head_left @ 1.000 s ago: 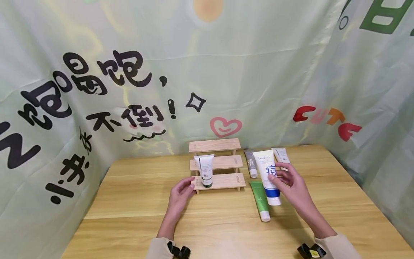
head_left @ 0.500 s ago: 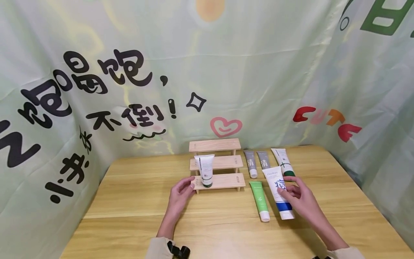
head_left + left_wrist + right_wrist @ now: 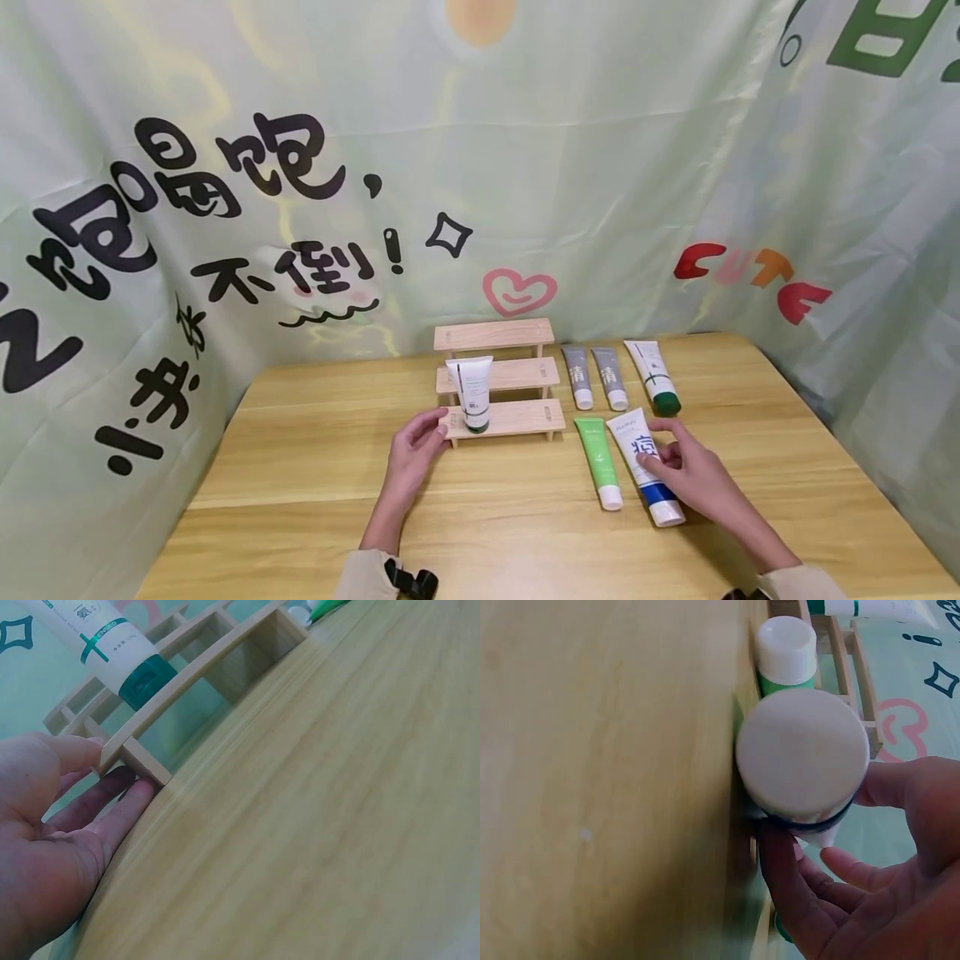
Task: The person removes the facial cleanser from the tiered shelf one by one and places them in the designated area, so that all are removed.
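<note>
My right hand (image 3: 693, 471) grips a white squeeze tube (image 3: 641, 462) with a blue band and white cap, low over the table at the right. Its round cap (image 3: 802, 754) faces the right wrist camera, thumb and fingers on either side. My left hand (image 3: 414, 450) pinches the left end of a three-step wooden stand (image 3: 525, 419), thumb at the top edge of the lowest step and fingers at its leg (image 3: 146, 761). On that step a white tube with a dark green cap (image 3: 472, 392) stands upright, cap down.
Left of the held tube lies a green tube (image 3: 598, 462) with a white cap. Behind lie two grey tubes (image 3: 577, 379) and a white tube with a green cap (image 3: 652, 377). A printed curtain (image 3: 600, 192) hangs behind the wooden table (image 3: 300, 517).
My right hand has moved right and toward me, lowering the blue-banded tube from above the others to beside the green tube. The left hand stays at the stand.
</note>
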`<move>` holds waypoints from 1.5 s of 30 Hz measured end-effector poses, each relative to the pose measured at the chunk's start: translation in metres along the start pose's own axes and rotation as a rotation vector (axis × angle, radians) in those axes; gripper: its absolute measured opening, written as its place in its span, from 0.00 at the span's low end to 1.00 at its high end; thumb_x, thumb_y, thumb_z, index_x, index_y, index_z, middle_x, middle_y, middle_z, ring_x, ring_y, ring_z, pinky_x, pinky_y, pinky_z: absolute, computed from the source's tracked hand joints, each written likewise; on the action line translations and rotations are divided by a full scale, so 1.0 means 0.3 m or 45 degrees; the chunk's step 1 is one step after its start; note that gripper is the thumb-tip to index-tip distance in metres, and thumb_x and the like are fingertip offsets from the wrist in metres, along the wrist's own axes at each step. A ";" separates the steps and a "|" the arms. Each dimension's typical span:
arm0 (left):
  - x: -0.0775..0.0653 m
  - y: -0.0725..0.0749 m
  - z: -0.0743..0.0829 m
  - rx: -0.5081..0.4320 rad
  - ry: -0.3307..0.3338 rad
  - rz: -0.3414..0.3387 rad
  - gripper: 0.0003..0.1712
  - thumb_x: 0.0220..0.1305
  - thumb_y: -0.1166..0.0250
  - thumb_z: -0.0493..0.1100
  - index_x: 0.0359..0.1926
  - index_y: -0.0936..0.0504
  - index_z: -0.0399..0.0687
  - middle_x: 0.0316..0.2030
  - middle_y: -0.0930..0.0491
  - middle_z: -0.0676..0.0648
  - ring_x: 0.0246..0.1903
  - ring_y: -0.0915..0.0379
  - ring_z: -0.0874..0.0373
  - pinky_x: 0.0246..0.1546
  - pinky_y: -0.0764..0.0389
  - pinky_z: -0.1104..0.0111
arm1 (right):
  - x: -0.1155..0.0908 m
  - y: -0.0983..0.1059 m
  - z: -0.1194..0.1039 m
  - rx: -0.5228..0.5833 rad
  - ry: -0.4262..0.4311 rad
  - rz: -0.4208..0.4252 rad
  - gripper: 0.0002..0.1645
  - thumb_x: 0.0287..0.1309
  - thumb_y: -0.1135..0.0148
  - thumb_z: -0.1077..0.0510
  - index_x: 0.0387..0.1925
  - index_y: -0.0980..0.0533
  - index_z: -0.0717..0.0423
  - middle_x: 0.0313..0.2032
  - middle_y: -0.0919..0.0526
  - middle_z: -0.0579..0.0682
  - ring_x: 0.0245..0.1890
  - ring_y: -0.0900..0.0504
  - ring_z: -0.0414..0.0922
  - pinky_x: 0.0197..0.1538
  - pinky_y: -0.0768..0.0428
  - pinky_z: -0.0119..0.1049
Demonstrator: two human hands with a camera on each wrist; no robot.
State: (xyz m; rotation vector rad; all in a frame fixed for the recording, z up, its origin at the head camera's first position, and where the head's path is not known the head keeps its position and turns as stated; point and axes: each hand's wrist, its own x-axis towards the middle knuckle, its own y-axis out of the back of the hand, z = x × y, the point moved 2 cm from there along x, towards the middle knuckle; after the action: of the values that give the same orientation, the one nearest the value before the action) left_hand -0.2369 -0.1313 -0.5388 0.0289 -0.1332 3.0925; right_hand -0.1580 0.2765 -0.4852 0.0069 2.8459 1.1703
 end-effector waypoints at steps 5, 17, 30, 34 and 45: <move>-0.005 0.003 -0.006 -0.002 0.005 0.005 0.19 0.72 0.36 0.33 0.61 0.20 0.35 0.62 0.25 0.34 0.56 0.22 0.46 0.55 0.15 0.63 | 0.009 -0.002 -0.006 -0.041 0.002 -0.018 0.36 0.67 0.32 0.50 0.65 0.36 0.63 0.36 0.23 0.53 0.37 0.24 0.48 0.36 0.21 0.37; -0.005 0.008 0.006 0.011 0.004 0.015 0.18 0.73 0.37 0.33 0.61 0.20 0.36 0.62 0.24 0.34 0.55 0.22 0.47 0.54 0.14 0.64 | 0.022 0.023 0.018 -0.062 -0.010 -0.061 0.34 0.70 0.36 0.45 0.65 0.31 0.63 0.41 0.19 0.53 0.41 0.22 0.50 0.37 0.20 0.38; 0.002 -0.003 0.005 -0.012 0.011 -0.003 0.19 0.72 0.36 0.32 0.61 0.20 0.35 0.62 0.25 0.33 0.56 0.22 0.46 0.55 0.15 0.64 | 0.021 0.066 -0.088 0.045 0.274 0.160 0.18 0.71 0.36 0.56 0.57 0.23 0.60 0.40 0.18 0.53 0.37 0.18 0.48 0.29 0.16 0.32; 0.004 -0.006 0.005 -0.009 0.002 -0.002 0.19 0.72 0.36 0.32 0.61 0.20 0.35 0.62 0.24 0.33 0.56 0.22 0.46 0.54 0.15 0.64 | 0.041 0.049 -0.149 0.191 0.410 0.181 0.18 0.71 0.36 0.59 0.59 0.24 0.57 0.42 0.17 0.54 0.38 0.17 0.48 0.32 0.13 0.34; -0.002 -0.002 0.002 0.001 0.019 0.016 0.19 0.72 0.37 0.32 0.61 0.20 0.36 0.62 0.24 0.34 0.56 0.22 0.46 0.55 0.15 0.65 | 0.121 -0.068 -0.312 0.545 0.552 0.024 0.27 0.70 0.35 0.60 0.67 0.30 0.54 0.53 0.18 0.60 0.52 0.19 0.55 0.52 0.16 0.29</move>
State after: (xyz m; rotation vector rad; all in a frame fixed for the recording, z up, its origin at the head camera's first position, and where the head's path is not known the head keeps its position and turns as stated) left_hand -0.2364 -0.1308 -0.5381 0.0053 -0.1322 3.1048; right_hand -0.1997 0.1972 -0.4353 -0.2248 3.4254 0.5957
